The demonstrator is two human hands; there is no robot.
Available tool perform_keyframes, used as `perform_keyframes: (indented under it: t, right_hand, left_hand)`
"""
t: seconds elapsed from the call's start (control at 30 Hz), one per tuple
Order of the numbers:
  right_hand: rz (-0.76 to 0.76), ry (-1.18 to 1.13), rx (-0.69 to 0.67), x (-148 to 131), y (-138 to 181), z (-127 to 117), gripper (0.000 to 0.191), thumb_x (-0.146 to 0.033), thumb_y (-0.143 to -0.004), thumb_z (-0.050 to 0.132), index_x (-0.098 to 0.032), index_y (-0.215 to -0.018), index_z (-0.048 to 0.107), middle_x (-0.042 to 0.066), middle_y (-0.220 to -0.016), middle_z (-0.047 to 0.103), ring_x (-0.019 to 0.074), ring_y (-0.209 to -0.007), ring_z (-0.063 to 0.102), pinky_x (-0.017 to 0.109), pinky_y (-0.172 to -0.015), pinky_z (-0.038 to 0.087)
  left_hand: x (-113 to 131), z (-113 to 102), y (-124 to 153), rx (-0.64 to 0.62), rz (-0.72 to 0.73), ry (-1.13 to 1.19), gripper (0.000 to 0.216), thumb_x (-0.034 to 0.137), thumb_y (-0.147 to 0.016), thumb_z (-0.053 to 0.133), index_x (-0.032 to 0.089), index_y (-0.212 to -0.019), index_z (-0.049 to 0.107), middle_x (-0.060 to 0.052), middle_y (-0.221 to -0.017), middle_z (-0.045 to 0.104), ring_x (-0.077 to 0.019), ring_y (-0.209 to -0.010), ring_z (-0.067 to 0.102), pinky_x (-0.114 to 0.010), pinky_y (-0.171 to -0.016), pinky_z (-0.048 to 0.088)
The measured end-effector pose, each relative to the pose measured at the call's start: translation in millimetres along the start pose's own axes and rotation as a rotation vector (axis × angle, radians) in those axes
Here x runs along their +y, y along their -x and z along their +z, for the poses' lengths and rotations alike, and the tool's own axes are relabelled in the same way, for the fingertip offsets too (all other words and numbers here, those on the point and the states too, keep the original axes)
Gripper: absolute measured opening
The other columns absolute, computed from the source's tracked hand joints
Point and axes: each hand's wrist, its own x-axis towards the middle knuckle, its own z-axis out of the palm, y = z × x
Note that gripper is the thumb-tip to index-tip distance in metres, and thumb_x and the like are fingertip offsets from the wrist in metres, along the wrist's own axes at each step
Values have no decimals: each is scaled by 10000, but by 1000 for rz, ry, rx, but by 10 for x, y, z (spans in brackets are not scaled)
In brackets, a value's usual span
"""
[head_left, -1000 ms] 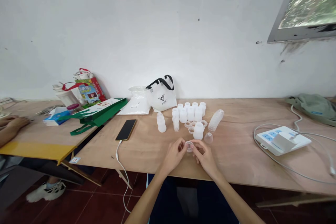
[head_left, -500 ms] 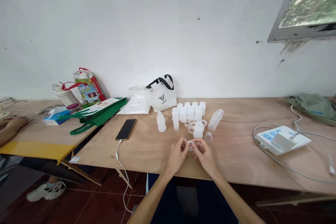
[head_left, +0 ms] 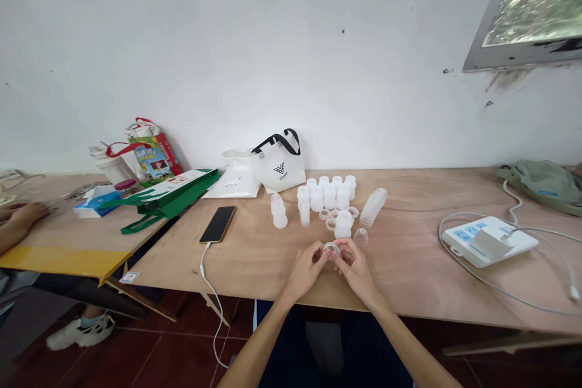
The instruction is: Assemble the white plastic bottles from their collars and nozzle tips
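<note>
My left hand (head_left: 307, 268) and my right hand (head_left: 356, 268) meet near the table's front edge. Between their fingertips they pinch a translucent plastic ring (head_left: 331, 246), tilted so that its round opening shows. Just beyond it stands a frosted plastic bottle (head_left: 343, 225), with a clear domed cap (head_left: 361, 237) to its right. Several loose rings (head_left: 324, 214) lie behind and beside that bottle. Further back, several frosted bottles (head_left: 330, 196) are grouped in rows. A leaning stack of clear caps (head_left: 373, 207) is at their right, a stack of rings (head_left: 304, 217) at their front left.
Left of the bottles stands a knobbly frosted plastic piece (head_left: 279, 212). A phone (head_left: 218, 224) on a cable lies further left, near a green bag (head_left: 182, 194). White bags (head_left: 284, 173) rest by the wall. A white device (head_left: 491, 241) with cables sits right. Another person's hand (head_left: 30, 212) is far left.
The ring between my fingertips has tipped, so its round opening now faces me more. Both hands stay in nearly the same place, and the things on the table have not moved.
</note>
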Motion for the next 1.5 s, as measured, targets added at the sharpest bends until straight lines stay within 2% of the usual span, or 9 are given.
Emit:
perform_keyframes:
  t: [0.23,0.43,0.57,0.87,1.2,1.4,1.5]
  right_hand:
    - [12,-2,-2,34,1,-2,411,-617,-867,710,-232,-958,597,-26,-700,583,128,-552,527,242,-485,391]
    - [38,-30,6,44,-7,4,424,-605,-860,724,-241,-1034,593,8,-809,647,149,-609,573,251,-489,415]
    - [31,-48,-10,22,-9,-5,416,-585,-852,747,-247,-1027,580,1,-810,645,144,-612,561,249,-505,416]
    - [3,-23,8,20,-6,-4,409,-567,-818,785,-247,-948,566,-34,-703,572,140,-582,525,255,-521,416]
    - [31,-13,0,-2,-11,-9,416,-588,-810,775,-239,-912,572,-28,-685,586,129,-547,512,239,-487,390]
    - [24,3,28,34,-8,0,403,-630,-895,659,-237,-964,603,-7,-704,629,131,-520,527,239,-452,379]
    - [-13,71,54,77,1,-3,368,-603,-930,629,-238,-975,610,6,-725,668,139,-526,550,256,-490,425]
  left_hand:
    - [-50,80,-31,53,-10,-10,372,477,-991,435,203,-752,514,25,-697,550,-149,-663,484,-278,-686,354]
    - [-47,15,-22,-15,-47,102,409,551,-1006,423,209,-796,503,44,-652,502,-145,-626,495,-265,-657,371]
    - [-43,-2,-5,-39,-14,58,394,525,-1027,398,209,-825,519,36,-696,522,-147,-660,502,-261,-667,371]
    - [-30,32,-7,13,15,-37,352,451,-1001,428,202,-783,547,23,-716,572,-152,-681,508,-269,-706,357]
    - [-97,143,-20,90,-40,-28,340,429,-959,466,204,-705,452,51,-631,470,-129,-611,447,-262,-644,316]
    - [-20,74,-7,49,-25,36,418,516,-997,426,209,-713,437,46,-632,488,-138,-620,474,-267,-647,332]
    - [-28,79,-14,55,-24,46,440,531,-1003,414,209,-706,444,47,-617,473,-138,-609,461,-272,-643,327]
